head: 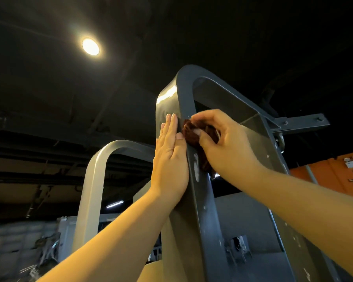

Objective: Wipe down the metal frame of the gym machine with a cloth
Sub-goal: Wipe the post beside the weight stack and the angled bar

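right hand (226,139) presses cloth (192,133) on frame (200,200), seemingly bunched.

— What're u wearing on ur arms?
— Nothing: my L forearm (114,237) & R forearm (306,196) are bare.
— Hands?
— L hand (170,157) & R hand (228,143) bare too; nails (173,117) short, pale, slightly glossy.

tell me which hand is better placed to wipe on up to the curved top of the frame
Right. The right hand grips the cloth against the frame. The left hand lies flat on the frame's side holding nothing, so it probably serves best as a brace.
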A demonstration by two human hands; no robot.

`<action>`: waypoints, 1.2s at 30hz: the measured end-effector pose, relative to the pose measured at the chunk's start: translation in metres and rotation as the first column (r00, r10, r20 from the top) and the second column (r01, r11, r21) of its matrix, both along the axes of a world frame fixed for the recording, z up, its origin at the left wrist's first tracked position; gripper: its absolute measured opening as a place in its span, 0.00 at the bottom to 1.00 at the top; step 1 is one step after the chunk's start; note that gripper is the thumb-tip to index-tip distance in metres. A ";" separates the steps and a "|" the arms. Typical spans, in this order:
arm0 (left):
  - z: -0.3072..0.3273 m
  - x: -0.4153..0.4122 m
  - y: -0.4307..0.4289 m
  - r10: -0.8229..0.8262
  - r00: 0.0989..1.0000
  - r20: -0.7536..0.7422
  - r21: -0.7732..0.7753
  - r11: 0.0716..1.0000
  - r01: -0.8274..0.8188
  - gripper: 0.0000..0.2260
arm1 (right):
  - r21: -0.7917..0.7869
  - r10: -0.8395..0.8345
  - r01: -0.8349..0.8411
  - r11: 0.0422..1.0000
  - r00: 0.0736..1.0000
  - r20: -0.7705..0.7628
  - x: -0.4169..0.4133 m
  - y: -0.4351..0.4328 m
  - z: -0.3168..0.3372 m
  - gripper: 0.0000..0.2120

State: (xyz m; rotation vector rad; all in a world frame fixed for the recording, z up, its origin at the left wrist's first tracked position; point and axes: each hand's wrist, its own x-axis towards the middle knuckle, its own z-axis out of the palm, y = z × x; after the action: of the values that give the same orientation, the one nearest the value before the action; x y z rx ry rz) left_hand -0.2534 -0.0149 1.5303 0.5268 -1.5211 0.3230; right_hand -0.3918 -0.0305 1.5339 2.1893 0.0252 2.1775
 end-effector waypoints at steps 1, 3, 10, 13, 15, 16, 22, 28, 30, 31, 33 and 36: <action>0.000 -0.001 0.000 0.001 1.000 0.002 0.001 1.000 -0.001 0.28 | 0.005 -0.025 0.025 1.000 1.000 -0.001 -0.001 0.001 0.011 0.13; 0.001 -0.001 0.000 -0.006 1.000 -0.001 0.002 1.000 0.006 0.28 | 0.042 -0.041 0.041 0.998 0.999 0.006 0.000 0.003 0.033 0.13; 0.000 0.000 0.001 0.004 1.000 0.000 -0.003 1.000 -0.004 0.28 | 0.022 -0.021 0.021 1.000 1.000 -0.004 0.004 -0.003 -0.011 0.13; 0.000 0.000 -0.001 0.014 1.000 -0.001 -0.016 1.000 -0.014 0.28 | -0.016 -0.045 0.045 0.999 0.998 -0.036 -0.002 -0.003 -0.004 0.13; 0.001 0.001 -0.002 0.020 1.000 -0.001 -0.016 1.000 -0.020 0.28 | -0.003 -0.082 0.082 0.997 0.996 -0.020 -0.002 -0.001 0.021 0.16; 0.001 0.001 -0.002 0.014 1.000 -0.001 -0.014 1.000 -0.014 0.28 | 0.022 -0.078 0.078 0.997 0.997 -0.007 -0.002 0.001 0.034 0.18; 0.000 0.001 0.000 0.004 1.000 0.002 -0.003 1.000 -0.004 0.28 | 0.059 -0.028 0.026 0.998 0.999 0.030 0.007 -0.005 0.008 0.16; -0.002 0.003 -0.002 -0.038 0.999 0.000 -0.006 0.999 0.038 0.26 | 0.119 0.028 -0.035 0.992 0.998 0.065 0.012 -0.012 0.005 0.09; -0.002 0.002 -0.002 -0.004 1.000 0.009 -0.009 1.000 0.004 0.26 | 0.150 0.011 -0.027 0.988 0.994 0.107 0.015 -0.007 0.034 0.11; -0.002 0.002 -0.002 -0.007 1.000 0.008 -0.012 1.000 0.007 0.26 | 0.156 0.000 -0.018 0.988 0.993 0.118 0.018 -0.005 0.044 0.13; -0.002 0.002 -0.002 -0.034 0.999 -0.002 -0.014 0.999 0.034 0.26 | 0.130 -0.015 0.002 0.992 0.995 0.102 0.023 -0.003 0.048 0.16; -0.003 0.002 -0.002 -0.059 0.998 -0.006 -0.013 0.998 0.059 0.24 | 0.095 0.037 -0.042 0.995 0.998 0.053 0.024 -0.003 0.008 0.19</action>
State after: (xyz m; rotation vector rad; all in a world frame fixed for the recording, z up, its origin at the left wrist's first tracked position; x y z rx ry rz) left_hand -0.2513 -0.0165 1.5269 0.4714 -1.5246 0.2852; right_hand -0.3678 -0.0339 1.5423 2.1993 -0.0403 2.3013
